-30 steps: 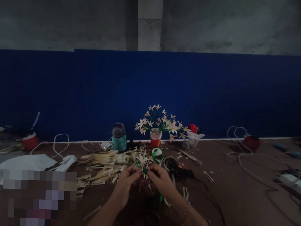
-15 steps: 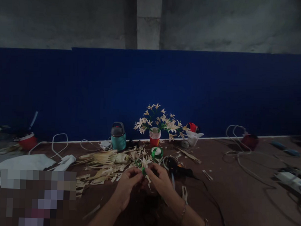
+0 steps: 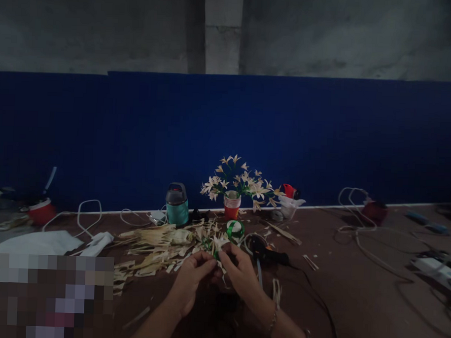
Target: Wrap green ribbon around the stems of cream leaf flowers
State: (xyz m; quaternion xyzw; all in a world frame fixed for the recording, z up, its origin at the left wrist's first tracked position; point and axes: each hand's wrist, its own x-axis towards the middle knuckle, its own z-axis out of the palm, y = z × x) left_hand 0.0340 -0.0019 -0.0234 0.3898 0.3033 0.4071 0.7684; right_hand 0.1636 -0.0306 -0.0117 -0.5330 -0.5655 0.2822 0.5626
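Note:
My left hand (image 3: pixel 192 281) and my right hand (image 3: pixel 239 273) meet over the brown table (image 3: pixel 354 301), fingers pinched together on a small pale husk flower with a green stem (image 3: pixel 217 247). The flower's pale petals stick up just above my fingertips. A pile of dried husk strips (image 3: pixel 159 248) lies just left of and behind my hands. A roll of green tape (image 3: pixel 235 229) sits right behind the flower. A black glue gun (image 3: pixel 267 254) lies next to my right hand.
A red cup of finished pale flowers (image 3: pixel 232 201) stands at the blue wall, with a teal container (image 3: pixel 177 204) to its left. White cloth (image 3: pixel 38 244) lies at the left. Cables (image 3: pixel 360 233) and a power strip (image 3: pixel 438 270) spread over the right side.
My hands stayed together on the flower, shifting slightly up and right; the fingers have turned it a little. The view dropped slightly.

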